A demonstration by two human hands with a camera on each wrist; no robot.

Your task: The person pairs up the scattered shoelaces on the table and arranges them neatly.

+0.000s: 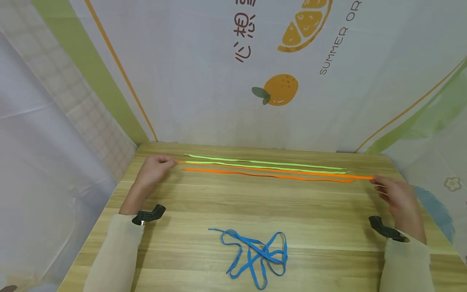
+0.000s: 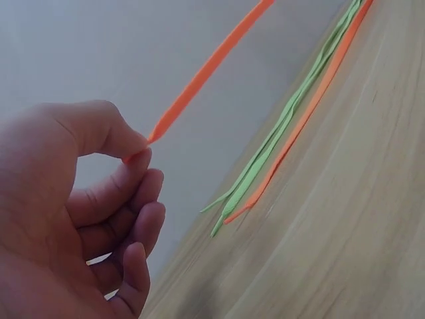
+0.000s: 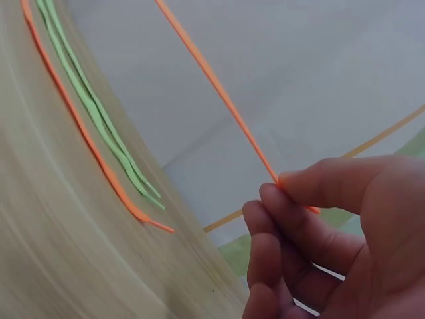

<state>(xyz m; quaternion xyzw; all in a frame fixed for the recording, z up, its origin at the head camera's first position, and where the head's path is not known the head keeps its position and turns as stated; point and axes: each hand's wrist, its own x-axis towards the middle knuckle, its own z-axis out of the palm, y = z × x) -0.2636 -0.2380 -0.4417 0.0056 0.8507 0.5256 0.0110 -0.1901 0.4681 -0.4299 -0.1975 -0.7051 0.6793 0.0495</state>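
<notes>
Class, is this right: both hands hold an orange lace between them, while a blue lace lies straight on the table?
No: the head view shows the blue lace in crossing loops, not straight. The left hand and right hand do hold an orange lace between them.

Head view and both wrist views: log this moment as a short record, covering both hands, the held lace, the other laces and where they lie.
Held lace: orange, stretched straight above the table
Left hand: pinches one end
Right hand: pinches near the other end
Side by side on table: second orange lace, two green laces
Blue lace: loosely looped heap, nearer the person
</notes>
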